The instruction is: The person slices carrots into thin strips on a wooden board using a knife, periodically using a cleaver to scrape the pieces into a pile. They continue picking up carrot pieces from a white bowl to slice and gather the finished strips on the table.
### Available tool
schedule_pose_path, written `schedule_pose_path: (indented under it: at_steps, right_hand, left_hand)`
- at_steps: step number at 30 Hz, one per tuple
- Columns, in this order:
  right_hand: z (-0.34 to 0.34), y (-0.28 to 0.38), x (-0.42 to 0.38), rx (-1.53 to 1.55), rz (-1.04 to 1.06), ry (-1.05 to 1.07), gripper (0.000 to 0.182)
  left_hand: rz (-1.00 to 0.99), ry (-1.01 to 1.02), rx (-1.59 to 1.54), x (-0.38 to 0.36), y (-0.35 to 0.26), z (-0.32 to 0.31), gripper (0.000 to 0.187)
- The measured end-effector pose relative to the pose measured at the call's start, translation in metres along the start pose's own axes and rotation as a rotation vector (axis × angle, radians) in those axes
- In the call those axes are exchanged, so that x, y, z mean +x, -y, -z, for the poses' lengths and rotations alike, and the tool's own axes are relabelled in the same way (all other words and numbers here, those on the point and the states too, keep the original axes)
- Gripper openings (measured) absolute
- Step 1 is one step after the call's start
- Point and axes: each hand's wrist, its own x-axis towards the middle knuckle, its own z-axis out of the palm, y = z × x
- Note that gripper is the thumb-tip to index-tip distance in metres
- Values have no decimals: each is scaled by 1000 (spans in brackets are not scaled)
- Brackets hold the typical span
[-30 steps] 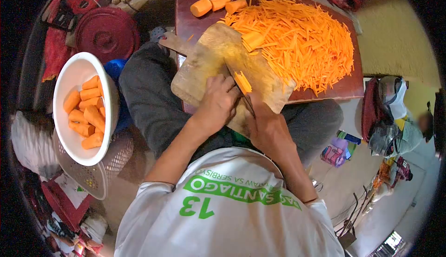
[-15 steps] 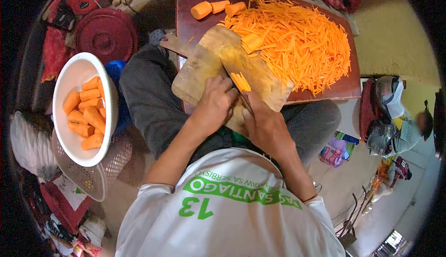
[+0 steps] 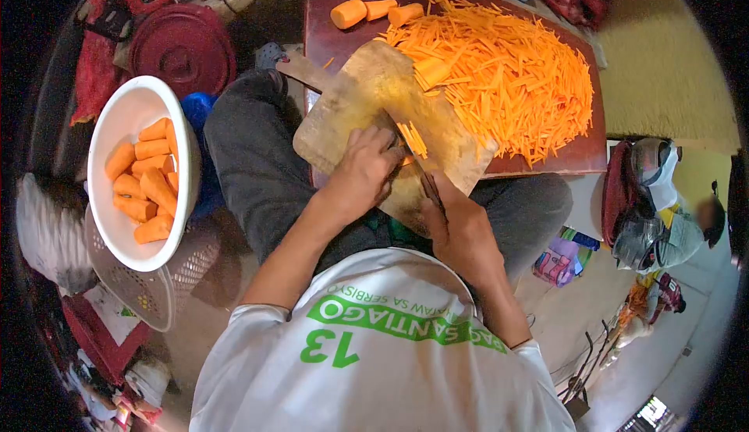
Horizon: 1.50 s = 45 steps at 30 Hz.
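Where the carrot piece (image 3: 406, 161) is: on the wooden board (image 3: 331, 128), mostly hidden under the left hand (image 3: 363, 168).
Left hand: fingers curled down on the piece, beside the knife (image 3: 431, 186).
Right hand (image 3: 468, 225): wrapped round the knife's handle.
Carrot feel: likely light, hard and a bit slippery; best pressed from above, fingertips tucked back.
Cut strips (image 3: 413, 140): likely thin and easy to snap; best scooped gently.

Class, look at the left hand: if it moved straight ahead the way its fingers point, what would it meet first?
Most likely the knife, whose blade lies just ahead of the left hand; cut carrot strips lie beyond it. Depth is hard to judge here.
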Motion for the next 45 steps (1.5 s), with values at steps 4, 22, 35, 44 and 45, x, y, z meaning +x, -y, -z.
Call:
schedule_pose_path:
  at_steps: [4, 22, 35, 44, 45]
  right_hand:
    - [-16, -9, 0, -37, 3, -39, 44]
    - [-3, -10, 10, 19, 45, 48, 49]
    - [7, 9, 6, 137, -144, 98, 38]
    - [-11, -14, 24, 79, 60, -26, 39]
    - [-10, -11, 19, 105, 29, -17, 39]
  left_hand:
    - [-5, 9, -41, 1, 5, -4, 30]
    - [-49, -66, -12, -1, 4, -5, 25]
    - [-69, -95, 46, -4, 2, -7, 28]
    - [-57, -125, 62, -4, 4, -11, 28]
    - [-55, -129, 64, -5, 4, -11, 27]
